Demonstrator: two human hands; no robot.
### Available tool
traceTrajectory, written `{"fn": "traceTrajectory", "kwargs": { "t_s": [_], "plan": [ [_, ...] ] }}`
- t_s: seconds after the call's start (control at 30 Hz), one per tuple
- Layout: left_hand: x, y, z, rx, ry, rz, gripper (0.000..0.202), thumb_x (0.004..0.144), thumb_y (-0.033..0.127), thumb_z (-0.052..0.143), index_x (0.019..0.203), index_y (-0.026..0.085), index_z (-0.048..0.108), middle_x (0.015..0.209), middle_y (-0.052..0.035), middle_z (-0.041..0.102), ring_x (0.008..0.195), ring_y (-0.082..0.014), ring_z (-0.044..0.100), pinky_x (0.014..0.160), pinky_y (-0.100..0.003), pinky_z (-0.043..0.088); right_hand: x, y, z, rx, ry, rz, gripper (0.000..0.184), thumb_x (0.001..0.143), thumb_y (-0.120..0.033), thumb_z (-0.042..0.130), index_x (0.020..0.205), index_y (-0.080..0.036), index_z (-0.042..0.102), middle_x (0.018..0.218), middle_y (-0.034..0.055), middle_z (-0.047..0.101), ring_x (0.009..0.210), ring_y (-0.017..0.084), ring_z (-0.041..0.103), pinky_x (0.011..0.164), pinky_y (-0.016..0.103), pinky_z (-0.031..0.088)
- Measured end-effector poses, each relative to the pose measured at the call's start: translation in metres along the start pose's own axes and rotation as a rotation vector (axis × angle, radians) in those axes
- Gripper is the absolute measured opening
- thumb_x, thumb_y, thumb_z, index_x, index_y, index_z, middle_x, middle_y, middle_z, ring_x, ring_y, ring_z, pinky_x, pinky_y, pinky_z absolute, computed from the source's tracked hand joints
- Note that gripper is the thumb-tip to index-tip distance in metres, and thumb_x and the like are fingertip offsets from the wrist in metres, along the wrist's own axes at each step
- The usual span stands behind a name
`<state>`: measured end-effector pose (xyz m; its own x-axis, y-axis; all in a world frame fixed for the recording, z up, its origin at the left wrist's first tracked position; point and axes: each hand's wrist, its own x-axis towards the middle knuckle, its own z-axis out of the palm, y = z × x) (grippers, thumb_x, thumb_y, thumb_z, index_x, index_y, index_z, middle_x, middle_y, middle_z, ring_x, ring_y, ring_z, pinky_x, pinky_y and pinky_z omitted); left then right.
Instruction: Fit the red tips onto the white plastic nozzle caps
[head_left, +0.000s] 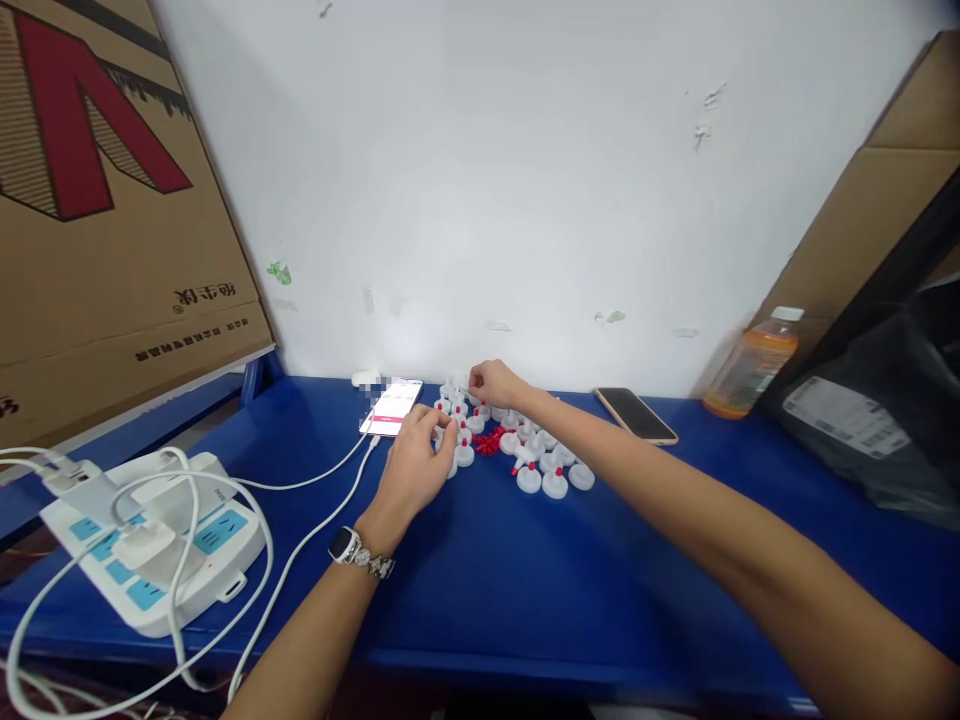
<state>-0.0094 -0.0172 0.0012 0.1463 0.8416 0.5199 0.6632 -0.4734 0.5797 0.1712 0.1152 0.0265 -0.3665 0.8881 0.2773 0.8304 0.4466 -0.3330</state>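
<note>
My left hand [421, 455] is closed, fingers curled and thumb drawn in, at the left side of a group of translucent white nozzle caps with red tips [465, 455]. Whatever its fingers hold, if anything, is hidden. Farther back, my right hand [495, 385] reaches over the rear of the group, its fingers curled into a pinch. I cannot make out what lies between those fingertips. Between the caps sits a small heap of red tips [491, 440]. More white caps [555, 484], several red-tipped, spread to the right, partly behind my right forearm.
A lit phone [392, 408] on a cable lies left of the caps, near a small white case [367, 378]. A power strip [154, 545] with looping cables occupies the left. At right are a dark-screened phone [636, 414], an orange drink bottle [752, 362] and a black bag [870, 400].
</note>
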Motion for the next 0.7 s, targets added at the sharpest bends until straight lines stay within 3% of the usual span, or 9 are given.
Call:
{"fn": "traceTrajectory", "kwargs": {
  "t_s": [0.27,0.47,0.6,0.7],
  "plan": [
    [0.0,-0.003,0.0,0.022,0.02,-0.037,0.024,0.096,0.037,0.046,0.086,0.021,0.061,0.097,-0.0044,0.06,0.092,-0.0216,0.06,0.083,-0.038,0.047,0.012,0.0,-0.008,-0.035,-0.158,-0.034,0.01,0.071,-0.011,0.066,0.073,-0.015,0.074,0.076,0.0047,0.075,0.073,0.016,0.066,0.066,0.022,0.045],
    [0.001,-0.008,-0.002,0.062,0.053,-0.029,0.025,0.096,0.035,0.046,0.083,0.02,0.062,0.096,-0.0063,0.06,0.093,-0.0244,0.06,0.083,-0.042,0.048,0.009,-0.015,-0.002,-0.06,-0.111,-0.026,0.021,0.075,-0.028,0.067,0.092,-0.019,0.075,0.084,0.0065,0.074,0.074,0.02,0.064,0.068,0.028,0.043],
    [0.003,-0.013,-0.004,0.061,0.053,-0.02,0.023,0.095,0.034,0.047,0.083,0.02,0.061,0.096,-0.0068,0.06,0.091,-0.024,0.059,0.083,-0.042,0.049,0.003,-0.028,-0.001,-0.082,-0.113,-0.073,0.01,0.078,-0.029,0.068,0.079,-0.02,0.072,0.079,0.0028,0.073,0.078,0.018,0.063,0.086,0.033,0.039],
    [0.002,-0.011,-0.006,0.071,0.041,0.007,0.022,0.096,0.033,0.048,0.086,0.02,0.062,0.097,-0.0074,0.06,0.096,-0.0251,0.058,0.088,-0.043,0.048,-0.01,-0.031,-0.008,-0.028,-0.023,-0.049,0.013,0.083,-0.028,0.063,0.079,-0.018,0.07,0.081,0.0027,0.073,0.079,0.016,0.062,0.088,0.033,0.037]
  ]
}}
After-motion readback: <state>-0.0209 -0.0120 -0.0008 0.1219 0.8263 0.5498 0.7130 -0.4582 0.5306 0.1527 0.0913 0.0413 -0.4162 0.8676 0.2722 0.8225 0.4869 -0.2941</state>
